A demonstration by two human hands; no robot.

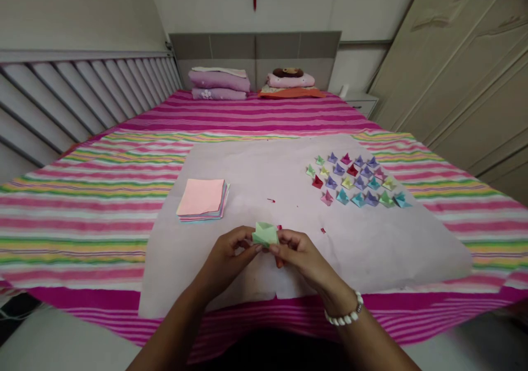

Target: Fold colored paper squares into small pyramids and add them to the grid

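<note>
Green folded paper [265,233] sits pinched between my left hand [228,259] and right hand [303,258], forearms angling in from below, fingertips pressed onto its edges just above the pale sheet [371,250], between the paper stack [202,199] and the folded pieces [357,181].

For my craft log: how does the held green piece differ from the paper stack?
The green piece is folded; the paper stack lies flat. The green piece is held by left hand and right hand; the paper stack rests on the pale sheet. Both are paper.
</note>
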